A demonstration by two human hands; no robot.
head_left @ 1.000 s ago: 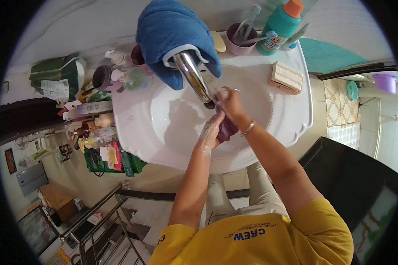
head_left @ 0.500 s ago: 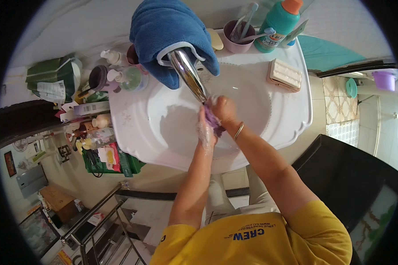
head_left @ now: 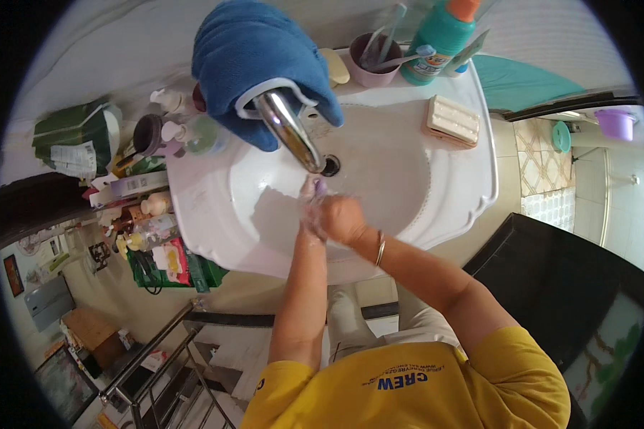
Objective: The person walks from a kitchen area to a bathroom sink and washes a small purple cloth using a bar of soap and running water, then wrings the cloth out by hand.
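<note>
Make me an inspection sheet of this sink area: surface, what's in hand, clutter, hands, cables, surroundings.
Surface: white sink, metal tap reaching over it, blue towel draped on the tap.
In hand: purple cloth, mostly hidden.
Clutter: pink cup, teal bottle and pump bottle beside the basin.
Hands: right hand against left hand, blurred; grip unclear.
Cables: dark loop by green basket, cord or strap unclear.
Surroundings: metal railing left, purple tub right.

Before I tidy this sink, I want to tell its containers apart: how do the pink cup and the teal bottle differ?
The teal bottle looks taller than the pink cup. The bottle wears an orange cap; the cup is open, with toothbrushes in it. Both stand on the sink's rim.
</note>
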